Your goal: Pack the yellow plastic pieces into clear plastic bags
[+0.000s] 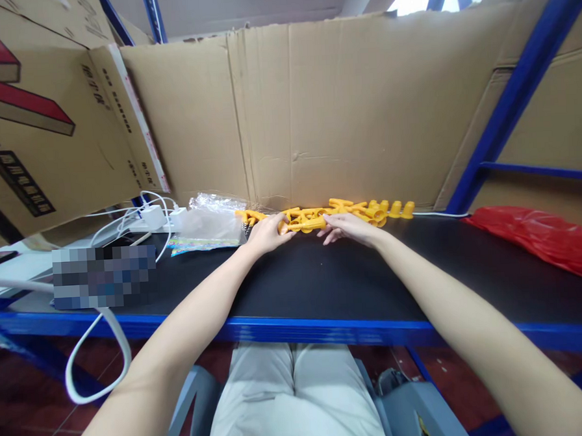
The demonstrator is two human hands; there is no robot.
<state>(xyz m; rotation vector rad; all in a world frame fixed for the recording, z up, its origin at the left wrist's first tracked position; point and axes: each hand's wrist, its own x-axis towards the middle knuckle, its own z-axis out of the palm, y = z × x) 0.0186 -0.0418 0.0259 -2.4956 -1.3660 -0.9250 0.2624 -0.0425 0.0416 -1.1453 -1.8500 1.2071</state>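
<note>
My left hand (272,233) is closed around the left end of a slim yellow plastic piece (309,225), held low over the back of the black tabletop. At the other end of it, the thumb and fingertips of my right hand (347,228) pinch the piece, the other fingers loosely curved. What shape the gripped ends have is hidden by my fingers. Behind both hands lies a row of branching yellow plastic parts (342,205). Several small yellow cup-shaped parts (407,210) stand to the right of my right hand.
Clear plastic bags (213,225) lie left of my left hand. Beyond them are white chargers (153,217) with tangled cables. A red plastic bag (540,237) rests at the right. Cardboard (363,110) walls the back, and a blue rail (326,327) edges the table's front.
</note>
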